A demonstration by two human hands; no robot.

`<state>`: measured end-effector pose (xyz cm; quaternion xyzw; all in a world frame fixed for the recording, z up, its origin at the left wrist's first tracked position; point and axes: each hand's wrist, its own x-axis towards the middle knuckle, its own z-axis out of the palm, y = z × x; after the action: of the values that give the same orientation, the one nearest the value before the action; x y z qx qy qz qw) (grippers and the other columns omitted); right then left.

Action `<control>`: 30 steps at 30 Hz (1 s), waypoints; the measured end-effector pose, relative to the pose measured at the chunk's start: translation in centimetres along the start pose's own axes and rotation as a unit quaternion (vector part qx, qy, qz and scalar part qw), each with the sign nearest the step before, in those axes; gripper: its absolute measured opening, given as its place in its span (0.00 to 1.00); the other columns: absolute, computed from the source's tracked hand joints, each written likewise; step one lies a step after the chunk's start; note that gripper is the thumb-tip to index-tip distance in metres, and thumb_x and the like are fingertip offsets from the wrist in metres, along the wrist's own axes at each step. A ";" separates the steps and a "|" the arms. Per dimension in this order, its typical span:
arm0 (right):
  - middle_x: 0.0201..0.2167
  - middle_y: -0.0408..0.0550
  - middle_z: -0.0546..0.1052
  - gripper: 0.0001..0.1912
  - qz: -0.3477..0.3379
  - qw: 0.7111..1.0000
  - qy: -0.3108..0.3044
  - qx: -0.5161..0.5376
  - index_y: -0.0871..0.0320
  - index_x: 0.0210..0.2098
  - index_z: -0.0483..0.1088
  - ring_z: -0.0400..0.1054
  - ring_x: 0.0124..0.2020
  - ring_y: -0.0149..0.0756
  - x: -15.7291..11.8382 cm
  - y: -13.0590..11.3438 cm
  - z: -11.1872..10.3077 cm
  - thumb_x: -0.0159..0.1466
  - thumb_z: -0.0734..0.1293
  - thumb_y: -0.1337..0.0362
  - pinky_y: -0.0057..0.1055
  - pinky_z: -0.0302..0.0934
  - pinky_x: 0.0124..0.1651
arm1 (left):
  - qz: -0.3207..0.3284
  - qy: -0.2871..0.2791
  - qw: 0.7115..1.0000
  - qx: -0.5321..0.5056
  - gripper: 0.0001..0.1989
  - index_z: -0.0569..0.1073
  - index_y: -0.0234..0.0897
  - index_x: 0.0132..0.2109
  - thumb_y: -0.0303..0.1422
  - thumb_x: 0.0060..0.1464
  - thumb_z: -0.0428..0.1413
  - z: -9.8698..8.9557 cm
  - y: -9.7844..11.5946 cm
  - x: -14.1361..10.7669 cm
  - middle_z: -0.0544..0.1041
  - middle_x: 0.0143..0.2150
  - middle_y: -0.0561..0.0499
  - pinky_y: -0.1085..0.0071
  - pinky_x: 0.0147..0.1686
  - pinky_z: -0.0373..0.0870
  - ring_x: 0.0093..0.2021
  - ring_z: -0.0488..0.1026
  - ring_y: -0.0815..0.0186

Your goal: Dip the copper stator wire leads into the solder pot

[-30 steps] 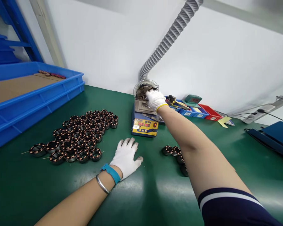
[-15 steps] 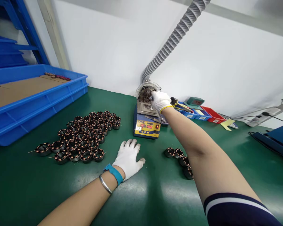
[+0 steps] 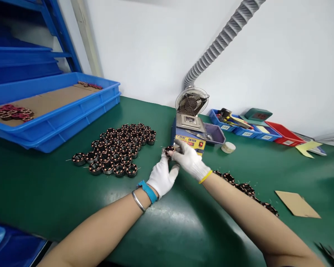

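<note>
Both hands wear white gloves and meet in front of the yellow and blue soldering unit [image 3: 190, 138]. Between them is a black ring-shaped coil [image 3: 170, 150] with copper windings. My right hand [image 3: 189, 159] grips this coil from the right, fingers bent around it. From below and left, my left hand [image 3: 161, 174] holds it at the fingertips. A group of similar coils [image 3: 115, 148] stands on the green table [image 3: 161, 237] to the left. More coils [image 3: 246, 189] lie partly behind my right forearm.
Beyond the unit are a round fan [image 3: 190, 104] and a grey hose [image 3: 222, 40]. A blue tray [image 3: 80, 107] stands at left. A purple bin [image 3: 215, 133], a white round container [image 3: 228, 147], a red bin [image 3: 285, 135], cardboard [image 3: 297, 204] and pliers [image 3: 330, 255] are at right.
My right hand has come back from the fan to the front of the unit. My left hand has risen off the table and now holds the coil with it. The view has shifted right.
</note>
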<state>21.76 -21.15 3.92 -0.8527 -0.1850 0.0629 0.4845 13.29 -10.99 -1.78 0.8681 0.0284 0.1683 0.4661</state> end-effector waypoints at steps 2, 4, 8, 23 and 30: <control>0.38 0.47 0.77 0.27 0.011 0.992 -0.074 0.100 0.55 0.48 0.68 0.72 0.40 0.40 -1.1 0.5 0.8 0.50 0.71 0.53 0.38 0.67 0.44 | -0.030 0.021 0.999 -0.038 0.34 0.47 0.27 0.66 0.39 0.59 0.46 -0.3 -0.1 0.0 0.71 0.56 0.35 0.60 0.53 0.66 0.55 0.69 0.53; 0.34 0.46 0.77 0.22 0.050 0.965 -0.148 0.212 0.55 0.41 0.68 0.73 0.34 0.37 -1.6 0.6 0.9 0.53 0.67 0.49 0.36 0.69 0.39 | -0.039 0.031 0.996 -0.078 0.33 0.47 0.28 0.67 0.39 0.59 0.45 -0.5 -0.3 0.0 0.71 0.55 0.36 0.61 0.54 0.66 0.56 0.68 0.55; 0.19 0.41 0.73 0.15 0.145 0.934 -0.189 0.265 0.56 0.28 0.64 0.68 0.18 0.31 -1.2 0.7 -0.2 0.53 0.69 0.51 0.28 0.67 0.24 | 0.013 -0.014 0.993 -0.121 0.32 0.47 0.30 0.67 0.39 0.59 0.44 -0.4 -0.9 0.1 0.67 0.60 0.38 0.61 0.58 0.62 0.59 0.65 0.58; 0.32 0.45 0.77 0.17 0.055 0.968 0.196 -0.144 0.58 0.39 0.74 0.72 0.36 0.36 12.5 -1.5 -10.4 0.51 0.71 0.59 0.32 0.65 0.44 | 0.028 -0.051 0.998 -0.017 0.34 0.55 0.29 0.64 0.39 0.53 0.52 0.4 -0.4 0.1 0.65 0.60 0.37 0.58 0.58 0.64 0.58 0.66 0.54; 0.35 0.47 0.78 0.15 0.046 0.951 0.199 -0.232 0.57 0.40 0.75 0.71 0.38 0.37 14.8 -0.3 -9.5 0.53 0.68 0.61 0.31 0.63 0.46 | 0.030 -0.045 0.998 -0.007 0.33 0.57 0.30 0.63 0.37 0.52 0.54 0.5 -0.5 0.2 0.68 0.58 0.38 0.58 0.58 0.65 0.56 0.68 0.55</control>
<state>38.07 -23.14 10.19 -0.9445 -0.0547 -0.1300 0.2967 13.69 -11.12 -2.36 0.8720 -0.0202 0.1432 0.4676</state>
